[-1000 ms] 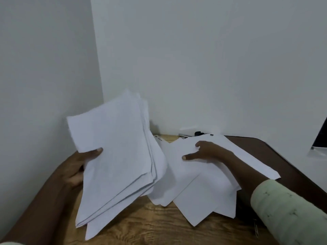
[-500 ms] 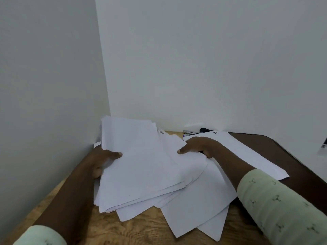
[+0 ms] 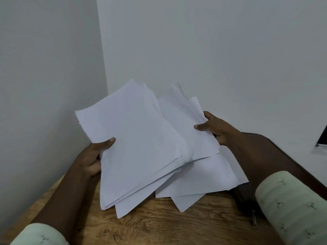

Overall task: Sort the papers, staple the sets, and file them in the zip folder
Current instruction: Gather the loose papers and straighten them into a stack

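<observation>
A loose, fanned stack of white papers (image 3: pixel 141 138) is held up above the wooden desk (image 3: pixel 159 227), tilted toward me. My left hand (image 3: pixel 93 156) grips the stack's left edge, thumb on top. My right hand (image 3: pixel 215 128) grips the right edge of the sheets, thumb on top and fingers behind. A few more white sheets (image 3: pixel 203 181) stick out beneath the stack, over the dark folder-like surface (image 3: pixel 265 147) at the right; I cannot tell whether they lie on it. No stapler is in view.
White walls meet in a corner right behind the papers. A paper clip (image 3: pixel 254 221) lies on the dark surface near my right sleeve. A dark object (image 3: pixel 323 138) shows at the right edge of the frame.
The stack lay flat on the desk half a second ago; both hands have now gathered it and lifted it up. My right hand moved from resting on the sheets to gripping their right edge.
</observation>
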`<state>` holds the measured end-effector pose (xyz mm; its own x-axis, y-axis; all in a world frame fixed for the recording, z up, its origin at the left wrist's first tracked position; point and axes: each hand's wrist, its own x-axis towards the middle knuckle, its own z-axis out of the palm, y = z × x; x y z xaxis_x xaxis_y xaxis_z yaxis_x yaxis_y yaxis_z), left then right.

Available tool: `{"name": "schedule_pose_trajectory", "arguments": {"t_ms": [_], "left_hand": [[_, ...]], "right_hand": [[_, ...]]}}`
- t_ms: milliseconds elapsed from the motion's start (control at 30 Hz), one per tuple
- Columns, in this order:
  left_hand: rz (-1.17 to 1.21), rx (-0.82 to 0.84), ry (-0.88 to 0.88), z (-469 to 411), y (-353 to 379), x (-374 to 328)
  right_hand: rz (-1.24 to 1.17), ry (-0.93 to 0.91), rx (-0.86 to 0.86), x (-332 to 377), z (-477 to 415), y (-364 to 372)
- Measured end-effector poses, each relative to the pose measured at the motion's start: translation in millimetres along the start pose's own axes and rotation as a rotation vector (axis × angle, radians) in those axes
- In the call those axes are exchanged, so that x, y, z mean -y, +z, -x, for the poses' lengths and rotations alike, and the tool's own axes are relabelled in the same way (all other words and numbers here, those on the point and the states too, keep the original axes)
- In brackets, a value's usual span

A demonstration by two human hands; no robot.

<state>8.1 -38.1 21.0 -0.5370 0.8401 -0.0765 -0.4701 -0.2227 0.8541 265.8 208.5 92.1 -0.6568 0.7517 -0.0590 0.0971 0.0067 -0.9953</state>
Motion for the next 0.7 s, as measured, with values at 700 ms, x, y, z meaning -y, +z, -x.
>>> {"name": "schedule_pose_trajectory", "arguments": {"t_ms": [700], "left_hand": [[-0.075, 0.308, -0.06, -38, 95, 37]], "right_hand": [[-0.138, -0.207, 0.031, -18, 40, 2]]}}
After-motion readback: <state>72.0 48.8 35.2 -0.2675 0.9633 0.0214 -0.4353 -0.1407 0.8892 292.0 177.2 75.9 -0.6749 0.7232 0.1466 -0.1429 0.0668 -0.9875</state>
